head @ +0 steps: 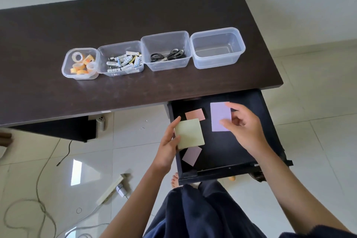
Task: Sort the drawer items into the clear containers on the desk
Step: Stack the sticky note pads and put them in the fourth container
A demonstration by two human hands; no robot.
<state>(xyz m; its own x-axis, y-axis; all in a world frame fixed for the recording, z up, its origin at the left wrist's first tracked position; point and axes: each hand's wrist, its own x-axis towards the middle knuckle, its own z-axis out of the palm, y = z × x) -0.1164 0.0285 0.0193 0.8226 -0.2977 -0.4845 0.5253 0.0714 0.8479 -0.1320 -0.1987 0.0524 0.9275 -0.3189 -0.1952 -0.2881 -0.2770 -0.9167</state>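
Grip: the left hand point(170, 141) clasps a pale green sticky-note pad point(189, 133) by its left edge, thumb and fingers curled on it, lifted over the drawer's left side; the right hand point(243, 125) pinches a lilac pad point(220, 116) between thumb and fingertips above the drawer's middle. Desk point(135, 17): dark wood, bearing four clear containers in a row. Drawer point(228, 150): pulled open, black inside, with a pink pad point(195, 114) and a mauve pad point(191, 155) lying flat in it. Empty container point(218, 47): rightmost, nothing in it. Other containers: scissors point(167, 55), batteries point(124, 62), tape rolls point(82, 63) (each kind kept apart). Step in hand, by judgement: gathering note pads. The next move would seem to call for carrying both pads up to the empty container, then returning for the two left.
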